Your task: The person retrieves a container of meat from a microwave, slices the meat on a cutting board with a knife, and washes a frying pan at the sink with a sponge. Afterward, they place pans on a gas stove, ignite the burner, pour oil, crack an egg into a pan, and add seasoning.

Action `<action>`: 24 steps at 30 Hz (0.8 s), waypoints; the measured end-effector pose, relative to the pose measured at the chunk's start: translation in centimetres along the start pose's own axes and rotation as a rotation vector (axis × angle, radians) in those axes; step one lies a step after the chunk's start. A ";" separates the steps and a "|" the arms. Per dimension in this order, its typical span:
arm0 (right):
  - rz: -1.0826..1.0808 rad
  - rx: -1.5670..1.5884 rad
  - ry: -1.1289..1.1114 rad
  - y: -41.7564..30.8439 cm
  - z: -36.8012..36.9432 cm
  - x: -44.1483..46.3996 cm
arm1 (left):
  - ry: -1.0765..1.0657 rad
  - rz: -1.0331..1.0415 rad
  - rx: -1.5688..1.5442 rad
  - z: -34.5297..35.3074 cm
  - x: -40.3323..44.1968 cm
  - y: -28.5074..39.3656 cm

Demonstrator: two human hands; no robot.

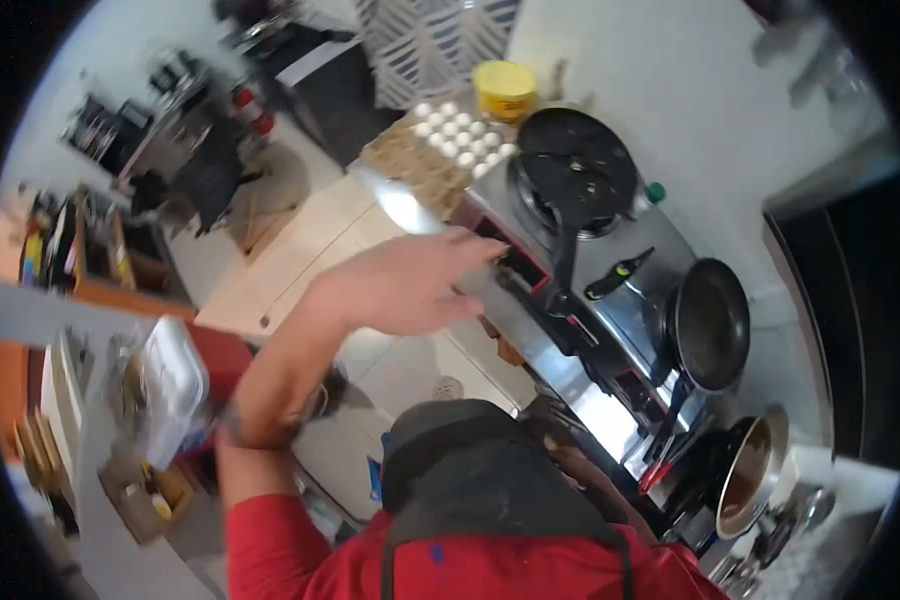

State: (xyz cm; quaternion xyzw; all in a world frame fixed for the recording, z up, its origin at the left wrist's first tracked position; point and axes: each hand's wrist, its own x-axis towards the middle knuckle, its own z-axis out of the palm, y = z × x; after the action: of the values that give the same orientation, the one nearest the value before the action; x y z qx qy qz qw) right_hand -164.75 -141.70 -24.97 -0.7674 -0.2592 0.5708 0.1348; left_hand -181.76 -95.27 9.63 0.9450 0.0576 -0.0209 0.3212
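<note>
My left hand (410, 282) reaches across from the left with its fingers apart and holds nothing. Its fingertips are close to the red-framed front panel (523, 268) of a steel cooktop (610, 310); whether they touch it I cannot tell. On the cooktop's far burner sits a black frying pan (582, 165) with small bits of food in it, its handle pointing towards me. A smaller dark frying pan (712, 325) stands on the near side. Between them lies a black and green utensil (620, 275). My right hand is hidden beyond my apron (500, 500).
A carton of white eggs (460, 135) and a yellow tub (505, 90) stand beyond the cooktop. Red-handled tongs (655, 475) and a pan with brown contents (750, 475) are at the near right. A white-lidded red container (215, 360) is on the left.
</note>
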 end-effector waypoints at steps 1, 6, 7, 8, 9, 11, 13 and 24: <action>-0.007 -0.026 0.010 -0.4 0.3 -0.1 | 0.040 -0.015 -0.091 0.1 1.4 -1.1; 0.010 0.264 0.254 2.7 2.5 -0.5 | 0.326 -0.332 -1.093 11.9 11.0 -7.0; 0.086 0.271 0.326 0.8 2.8 -2.7 | 0.350 -0.398 -1.221 14.2 12.9 -6.6; 0.165 0.275 0.391 -0.7 2.9 -4.2 | 0.373 -0.474 -1.352 16.0 14.5 -6.2; -0.183 0.269 0.588 5.4 6.4 -2.4 | 0.308 -0.471 -1.536 17.1 15.9 -6.1; 0.320 0.594 0.545 5.9 9.2 -4.8 | 0.168 -0.457 -1.896 18.2 18.3 -5.9; 0.255 0.816 0.605 5.6 12.2 -7.1 | 0.106 -0.456 -1.843 19.2 20.2 -6.3; -0.911 -0.175 0.967 -32.9 -10.5 -10.5 | 0.298 -0.314 -1.286 16.7 4.4 -2.6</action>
State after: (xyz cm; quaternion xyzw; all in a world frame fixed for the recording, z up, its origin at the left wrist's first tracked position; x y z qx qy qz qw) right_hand -165.11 -119.31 3.28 -0.7588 -0.5131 0.0257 0.4004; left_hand -177.77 -102.98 -5.56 0.5393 0.2386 0.1015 0.8012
